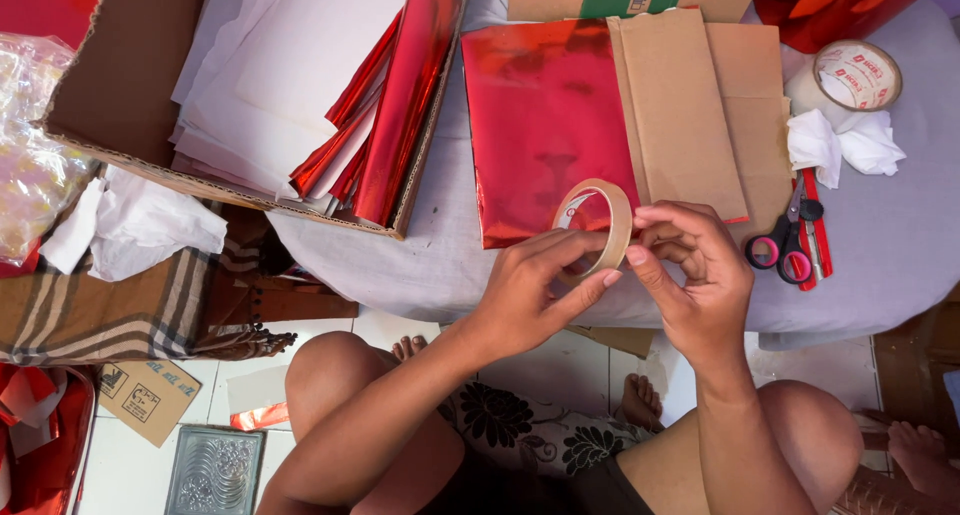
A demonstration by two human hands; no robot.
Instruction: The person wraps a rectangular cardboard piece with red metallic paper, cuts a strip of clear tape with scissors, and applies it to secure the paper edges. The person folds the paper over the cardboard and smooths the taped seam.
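Tape roll stands on edge between both hands just below the red foil sheet, left hand pinching its near rim (thumb outside), right hand fingertips pinched at its right edge.

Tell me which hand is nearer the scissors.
Right. The right hand is just left of the scissors, pinching the tape roll; the left hand lies farther left.

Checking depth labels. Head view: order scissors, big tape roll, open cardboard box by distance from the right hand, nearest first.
1. Scissors: just right of the right hand, on the grey table.
2. Big tape roll: upper right, behind the white tissue.
3. Open cardboard box: far upper left, past the left hand.
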